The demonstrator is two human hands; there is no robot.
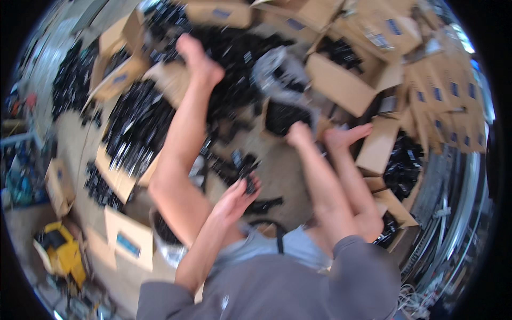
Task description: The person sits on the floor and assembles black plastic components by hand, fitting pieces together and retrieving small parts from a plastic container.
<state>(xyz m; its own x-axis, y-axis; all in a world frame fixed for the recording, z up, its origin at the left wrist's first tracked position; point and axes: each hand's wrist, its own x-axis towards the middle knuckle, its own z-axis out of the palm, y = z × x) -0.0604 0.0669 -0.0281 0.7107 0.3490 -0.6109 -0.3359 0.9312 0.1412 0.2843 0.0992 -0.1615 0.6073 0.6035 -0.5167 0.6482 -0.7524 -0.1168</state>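
My left hand is closed around some small black parts, held in front of my lap. Their exact kind is too blurred to make out. My right arm stretches forward, and my right hand is at the near edge of a small box of black pieces. The fingers of that hand are smeared and partly hidden among the pieces, so their grip does not show. A clear plastic bag lies just beyond this box. Near my left hand, more black parts lie on the floor between my legs.
Heaps of black packets spread at the left and far side. An open cardboard box stands at the far right, near stacked flattened cartons. Metal rails run along the right. A yellow and black machine is at lower left.
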